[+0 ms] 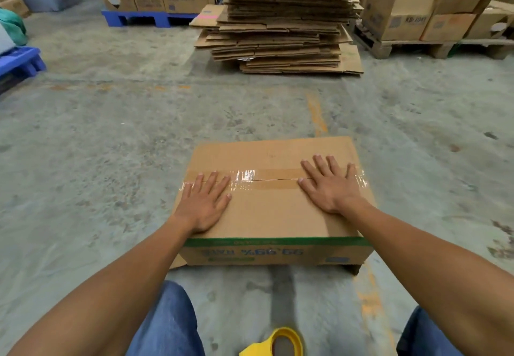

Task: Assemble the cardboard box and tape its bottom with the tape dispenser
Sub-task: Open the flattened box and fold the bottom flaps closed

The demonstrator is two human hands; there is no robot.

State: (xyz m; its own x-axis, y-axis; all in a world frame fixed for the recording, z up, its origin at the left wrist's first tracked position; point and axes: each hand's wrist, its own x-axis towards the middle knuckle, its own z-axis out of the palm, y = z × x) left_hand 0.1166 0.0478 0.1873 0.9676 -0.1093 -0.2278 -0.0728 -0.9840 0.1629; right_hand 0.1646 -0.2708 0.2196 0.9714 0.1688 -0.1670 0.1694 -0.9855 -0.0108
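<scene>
An assembled cardboard box (274,211) stands upside down on the concrete floor, its printed side text inverted. A strip of clear tape (264,179) runs across the seam between the two closed flaps. My left hand (204,202) lies flat on the left part of the box, fingers spread over the tape. My right hand (329,184) presses flat on the right part, fingers also across the tape. Both hands hold nothing. The yellow tape dispenser (278,343) lies on the floor between my knees, at the bottom edge of the view.
A tall stack of flattened cardboard boxes (281,22) sits straight ahead. Blue pallets (144,17) with boxes stand at the back left, a wooden pallet (411,45) with open boxes at the back right. Another blue pallet (19,62) is at the left edge.
</scene>
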